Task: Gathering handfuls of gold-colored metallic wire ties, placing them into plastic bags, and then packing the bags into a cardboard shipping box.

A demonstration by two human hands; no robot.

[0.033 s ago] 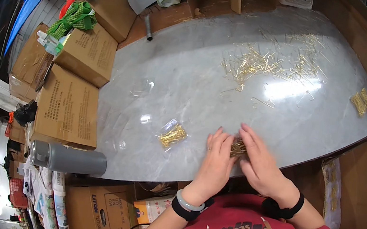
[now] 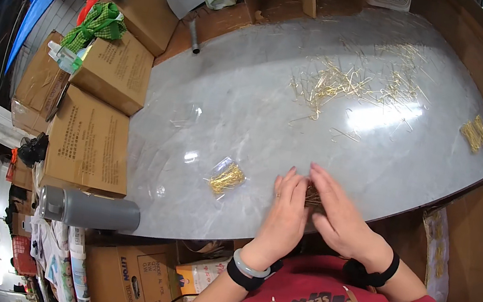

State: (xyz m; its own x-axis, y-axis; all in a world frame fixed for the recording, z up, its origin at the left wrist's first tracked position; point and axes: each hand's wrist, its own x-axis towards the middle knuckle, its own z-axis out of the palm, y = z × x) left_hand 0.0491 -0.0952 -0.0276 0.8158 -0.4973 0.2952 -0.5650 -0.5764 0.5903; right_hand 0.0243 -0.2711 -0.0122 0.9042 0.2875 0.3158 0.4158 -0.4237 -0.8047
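Observation:
Near the front edge of the grey table, my left hand and my right hand face each other, cupped around a bundle of thin metal wire hooks. Both palms press the bundle from its two sides, and the fingers mostly cover it. To the left of my hands lies a clear plastic bag with gold wire hooks in it. Farther off, a loose pile of gold wire hooks spreads over the table. At the far right sits another gathered bundle of gold hooks.
Cardboard boxes line the table's left side. A grey bottle lies on its side at the near left corner. A dark tube rests at the far left. Cardboard walls border the back and right.
My right hand has shifted slightly left, closer to my left hand, so less of the wire hook bundle shows between them.

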